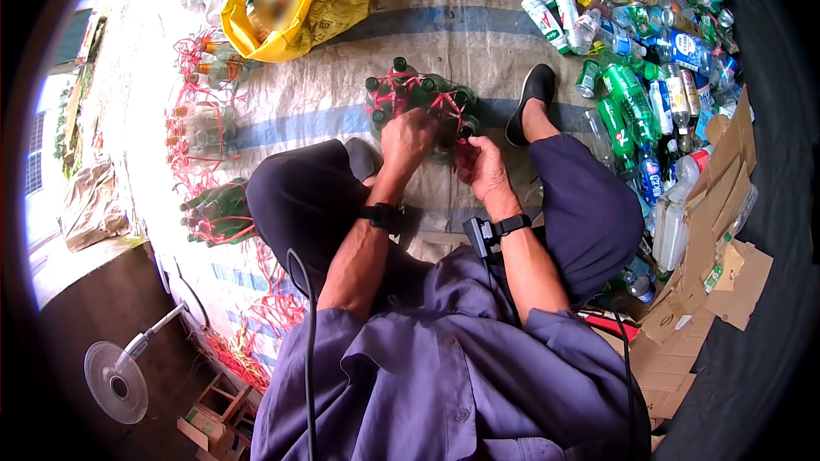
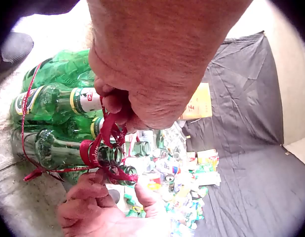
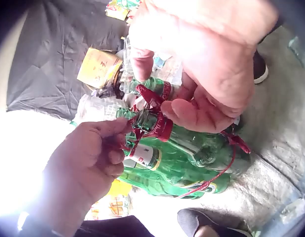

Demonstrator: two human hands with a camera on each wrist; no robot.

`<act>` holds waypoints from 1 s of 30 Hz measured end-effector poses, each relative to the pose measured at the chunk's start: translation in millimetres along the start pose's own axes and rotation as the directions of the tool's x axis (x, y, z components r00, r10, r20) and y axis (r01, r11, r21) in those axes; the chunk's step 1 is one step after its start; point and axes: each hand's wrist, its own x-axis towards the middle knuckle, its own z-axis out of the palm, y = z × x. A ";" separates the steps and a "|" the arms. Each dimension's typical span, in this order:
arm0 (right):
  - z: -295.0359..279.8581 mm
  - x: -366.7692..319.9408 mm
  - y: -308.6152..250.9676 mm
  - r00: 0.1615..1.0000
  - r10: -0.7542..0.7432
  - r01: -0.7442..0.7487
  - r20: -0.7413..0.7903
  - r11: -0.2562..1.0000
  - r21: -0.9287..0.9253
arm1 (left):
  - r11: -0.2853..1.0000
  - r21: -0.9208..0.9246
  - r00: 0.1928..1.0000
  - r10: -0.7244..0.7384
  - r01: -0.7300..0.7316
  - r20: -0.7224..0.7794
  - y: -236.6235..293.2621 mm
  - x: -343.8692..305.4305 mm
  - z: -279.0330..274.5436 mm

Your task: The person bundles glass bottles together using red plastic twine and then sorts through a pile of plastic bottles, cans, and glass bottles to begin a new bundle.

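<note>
Green glass bottles [image 1: 397, 96] stand in a cluster on the ground sheet between the person's feet, with red plastic strap [image 2: 109, 129] wound round their necks. My left hand [image 1: 408, 143] pinches a length of that strap over the bottle tops; its fingertips are partly hidden in the left wrist view. On the other side, my right hand [image 1: 485, 172] holds the strap at a bottle neck [image 3: 145, 120], thumb and fingers to either side of it. Another run of strap circles the lower bodies of the bottles in both wrist views.
To the left are tied bundles of bottles [image 1: 203, 126] and loose red strap [image 1: 278, 303]. A yellow bag [image 1: 329, 13] stands ahead. Piled cans and plastic bottles [image 1: 632, 102] lie at right, beside cardboard [image 1: 705, 205]. A fan [image 1: 120, 382] stands at lower left.
</note>
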 end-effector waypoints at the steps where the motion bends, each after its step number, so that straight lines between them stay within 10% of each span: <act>1: 1.9 -2.4 -2.7 1.000 0.019 -0.019 0.022 1.000 0.010 | 1.000 -0.003 1.000 0.001 -0.001 -0.004 0.1 -0.1 0.1; 9: 19.3 -14.3 -7.1 0.997 0.009 -0.025 -0.073 0.975 -0.222 | 0.999 -0.039 1.000 -0.008 0.008 0.012 3.5 -2.6 -2.1; 18: 23.5 -10.0 6.7 0.939 -0.338 0.266 -0.059 0.827 -0.495 | 1.000 -0.018 1.000 -0.004 0.003 -0.013 0.2 -1.9 1.8; 30: 6.0 8.1 26.1 0.940 -0.279 0.249 -0.196 0.954 -0.167 | 0.999 -0.054 1.000 0.010 -0.011 -0.013 2.1 -2.9 -0.8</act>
